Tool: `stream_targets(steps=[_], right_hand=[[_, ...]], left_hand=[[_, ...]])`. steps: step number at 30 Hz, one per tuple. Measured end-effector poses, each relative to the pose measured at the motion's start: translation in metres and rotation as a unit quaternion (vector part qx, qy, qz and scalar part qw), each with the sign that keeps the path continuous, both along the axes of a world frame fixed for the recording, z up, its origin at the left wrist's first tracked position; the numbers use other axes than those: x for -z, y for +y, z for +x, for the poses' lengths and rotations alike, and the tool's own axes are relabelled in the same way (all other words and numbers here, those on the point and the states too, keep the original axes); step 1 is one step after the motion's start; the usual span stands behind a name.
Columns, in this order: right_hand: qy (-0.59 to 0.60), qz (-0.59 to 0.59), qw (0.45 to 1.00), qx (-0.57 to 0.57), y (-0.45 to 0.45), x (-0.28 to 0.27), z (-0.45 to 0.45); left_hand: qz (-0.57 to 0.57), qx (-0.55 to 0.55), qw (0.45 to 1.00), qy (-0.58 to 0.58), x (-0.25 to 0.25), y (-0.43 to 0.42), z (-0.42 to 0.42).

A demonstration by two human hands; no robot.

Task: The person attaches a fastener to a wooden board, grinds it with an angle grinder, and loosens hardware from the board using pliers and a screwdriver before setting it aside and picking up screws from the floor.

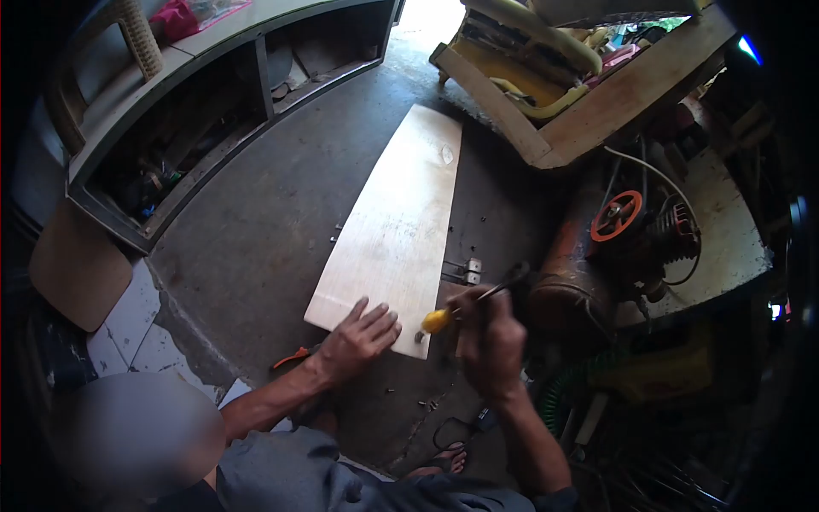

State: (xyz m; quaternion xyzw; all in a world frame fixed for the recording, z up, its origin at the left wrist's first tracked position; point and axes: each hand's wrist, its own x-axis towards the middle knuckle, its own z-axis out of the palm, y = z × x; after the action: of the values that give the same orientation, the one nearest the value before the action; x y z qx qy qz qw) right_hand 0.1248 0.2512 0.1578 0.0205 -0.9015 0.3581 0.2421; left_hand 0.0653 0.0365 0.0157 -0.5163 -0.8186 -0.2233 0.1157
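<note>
A long, pale wooden board (388,218) lies on the floor, wider at my end and narrowing away from me. My left hand (357,340) rests palm down on its near end, fingers stretched out over the wood. At the board's near right corner, my right hand (490,337) is closed around a hand tool with a yellow end (437,322) and a dark far end. The yellow end is beside a small dark round piece (419,338) on the board. Blur and my fingers hide the tool's exact kind.
A red-brown compressor tank with an orange wheel (616,216) stands to the right. Metal hinge-like pieces (472,271) lie beside the board, and small screws (426,404) are scattered on the floor. An orange-handled tool (292,357) is at left. Wooden furniture (546,145) stands ahead.
</note>
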Motion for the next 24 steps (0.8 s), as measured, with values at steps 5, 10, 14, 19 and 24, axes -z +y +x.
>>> stream_targets(steps=[5, 10, 14, 19, 24], right_hand=[[0.159, -0.305, 0.939, 0.026, -0.023, -0.067, -0.008], [-0.005, 0.062, 0.998, 0.014, -0.017, 0.018, -0.007], [0.047, -0.093, 0.994, 0.029, -0.016, -0.019, -0.004], [-0.051, 0.023, 0.998, 0.010, -0.021, 0.013, -0.008], [0.116, -0.137, 0.982, 0.052, -0.008, -0.053, -0.015]], left_hand=[[-0.020, -0.006, 1.000, -0.006, 0.007, -0.001, -0.017], [-0.014, -0.013, 1.000, 0.002, 0.010, 0.001, -0.014], [-0.008, -0.010, 0.999, -0.039, 0.012, -0.004, 0.002], [0.000, -0.011, 1.000, 0.007, 0.006, 0.002, -0.016], [0.000, -0.012, 1.000, -0.019, -0.008, 0.004, -0.008]])
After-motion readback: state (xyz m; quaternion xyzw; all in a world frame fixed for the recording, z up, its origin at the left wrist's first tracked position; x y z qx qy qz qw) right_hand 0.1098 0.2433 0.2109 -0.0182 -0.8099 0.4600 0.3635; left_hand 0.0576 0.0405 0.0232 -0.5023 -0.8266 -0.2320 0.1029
